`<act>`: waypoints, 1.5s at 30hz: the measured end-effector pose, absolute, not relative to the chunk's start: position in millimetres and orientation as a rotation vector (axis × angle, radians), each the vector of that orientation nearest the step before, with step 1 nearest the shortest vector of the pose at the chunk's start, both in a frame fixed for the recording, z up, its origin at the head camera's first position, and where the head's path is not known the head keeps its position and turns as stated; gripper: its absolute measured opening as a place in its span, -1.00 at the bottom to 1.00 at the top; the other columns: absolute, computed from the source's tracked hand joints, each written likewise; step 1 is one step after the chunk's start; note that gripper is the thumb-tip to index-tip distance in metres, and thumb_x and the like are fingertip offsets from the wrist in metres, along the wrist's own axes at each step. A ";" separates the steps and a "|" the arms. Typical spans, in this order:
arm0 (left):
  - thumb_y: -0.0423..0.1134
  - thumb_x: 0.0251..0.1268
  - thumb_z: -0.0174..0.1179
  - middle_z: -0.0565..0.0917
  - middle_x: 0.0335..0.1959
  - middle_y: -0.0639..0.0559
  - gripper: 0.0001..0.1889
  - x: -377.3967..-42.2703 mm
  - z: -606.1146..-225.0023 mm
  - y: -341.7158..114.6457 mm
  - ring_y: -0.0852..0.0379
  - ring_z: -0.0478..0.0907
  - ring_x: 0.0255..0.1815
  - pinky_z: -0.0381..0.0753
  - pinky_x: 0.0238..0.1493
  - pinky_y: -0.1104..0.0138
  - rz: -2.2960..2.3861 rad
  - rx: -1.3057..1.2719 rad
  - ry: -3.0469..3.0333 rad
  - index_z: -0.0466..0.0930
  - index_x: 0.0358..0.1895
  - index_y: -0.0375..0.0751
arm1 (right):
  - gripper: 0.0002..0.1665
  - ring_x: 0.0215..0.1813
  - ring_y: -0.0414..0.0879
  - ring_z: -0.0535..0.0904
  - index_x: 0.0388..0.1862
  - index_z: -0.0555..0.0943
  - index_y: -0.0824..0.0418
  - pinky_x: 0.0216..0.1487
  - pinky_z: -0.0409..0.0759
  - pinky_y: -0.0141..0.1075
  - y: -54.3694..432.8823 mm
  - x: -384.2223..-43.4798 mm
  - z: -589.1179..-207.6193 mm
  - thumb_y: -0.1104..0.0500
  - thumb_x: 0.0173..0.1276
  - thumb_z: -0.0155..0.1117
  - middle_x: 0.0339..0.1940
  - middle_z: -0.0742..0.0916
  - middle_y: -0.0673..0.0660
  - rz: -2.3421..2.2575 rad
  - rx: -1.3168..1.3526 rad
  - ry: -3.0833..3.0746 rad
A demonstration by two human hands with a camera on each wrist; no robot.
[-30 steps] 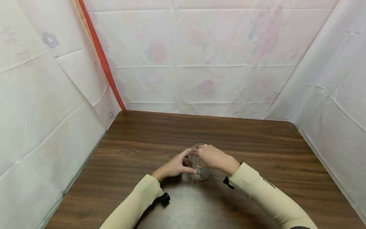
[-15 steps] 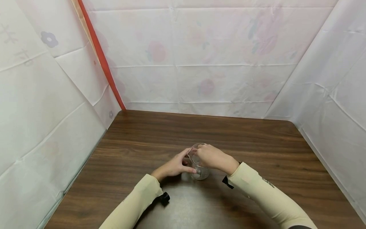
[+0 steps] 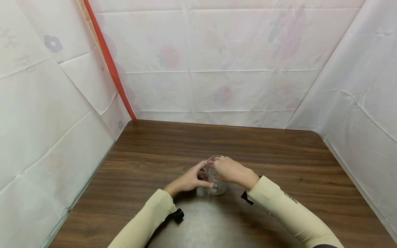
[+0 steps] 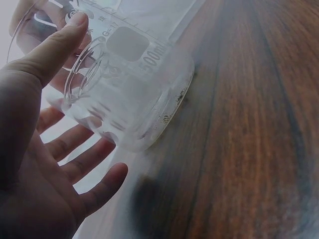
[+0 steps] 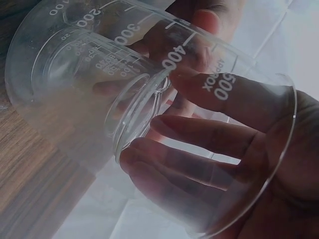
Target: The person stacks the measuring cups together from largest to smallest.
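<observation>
A clear 500 ml glass beaker stands upright on the table. Around its left side curves my left hand, thumb on the near wall and fingers along the far side, holding it steady. My right hand reaches down through the rim into the large beaker. Inside, a smaller graduated glass beaker is nested, and in the right wrist view my fingertips pinch at its rim. Several curved glass edges overlap there, so I cannot tell whether a further beaker sits within it.
The brown wood-grain table extends around the beaker on all sides. White printed cloth hangs behind it and along both sides. A red strip runs down the back left corner. Black wrist cameras hang under both sleeves.
</observation>
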State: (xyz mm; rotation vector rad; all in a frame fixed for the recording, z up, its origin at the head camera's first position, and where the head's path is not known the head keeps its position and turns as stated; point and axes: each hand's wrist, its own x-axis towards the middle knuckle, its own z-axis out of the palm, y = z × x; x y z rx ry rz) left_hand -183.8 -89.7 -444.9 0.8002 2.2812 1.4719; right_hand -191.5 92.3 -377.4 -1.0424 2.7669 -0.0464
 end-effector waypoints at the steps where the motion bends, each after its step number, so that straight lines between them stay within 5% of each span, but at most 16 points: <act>1: -0.26 0.17 0.39 0.30 0.46 -0.14 -0.17 -183.9 -445.0 -89.9 -0.11 0.30 0.42 0.46 0.25 -0.09 1.471 0.800 2.281 0.14 0.47 -0.23 | -0.67 0.25 0.10 0.56 -0.07 0.72 0.29 0.27 0.51 -0.03 92.4 -191.5 -377.2 0.16 0.22 0.44 0.21 0.66 0.18 -0.049 -1.042 2.766; 12: -0.15 0.12 0.43 0.35 0.43 0.07 -0.16 -202.6 -480.7 -93.4 0.02 0.36 0.36 0.54 0.19 0.06 1.459 0.844 2.311 0.19 0.46 0.00 | -0.71 0.05 0.11 0.64 -0.10 0.72 0.27 0.09 0.60 -0.02 98.0 -190.6 -376.5 0.16 0.22 0.43 -0.03 0.73 0.21 -0.136 -1.110 2.768; 18: -0.03 0.12 0.42 0.36 0.42 0.01 -0.10 -201.5 -481.1 -94.7 -0.04 0.47 0.28 0.55 0.19 0.08 1.434 0.808 2.315 0.11 0.50 0.01 | -0.67 -0.08 0.07 0.68 -0.03 0.69 0.28 -0.06 0.66 -0.10 100.6 -191.7 -374.2 0.18 0.25 0.39 -0.06 0.74 0.23 -0.201 -1.161 2.744; 30: -0.04 0.13 0.42 0.31 0.46 -0.04 -0.06 -199.9 -478.9 -94.6 -0.07 0.42 0.33 0.53 0.22 0.06 1.438 0.795 2.302 0.05 0.53 -0.01 | -0.66 0.10 0.02 0.65 0.04 0.69 0.15 0.12 0.58 0.03 104.1 -192.3 -370.2 0.12 0.30 0.35 0.04 0.74 0.10 -0.262 -1.216 2.759; 45: -0.05 0.15 0.41 0.31 0.45 -0.02 -0.08 -199.6 -478.2 -94.4 -0.04 0.41 0.34 0.53 0.23 0.06 1.441 0.799 2.298 0.05 0.53 0.03 | -0.66 -0.02 -0.03 0.67 0.05 0.69 0.16 -0.08 0.64 -0.19 109.5 -191.2 -363.9 0.11 0.32 0.34 0.02 0.73 0.07 -0.344 -1.198 2.762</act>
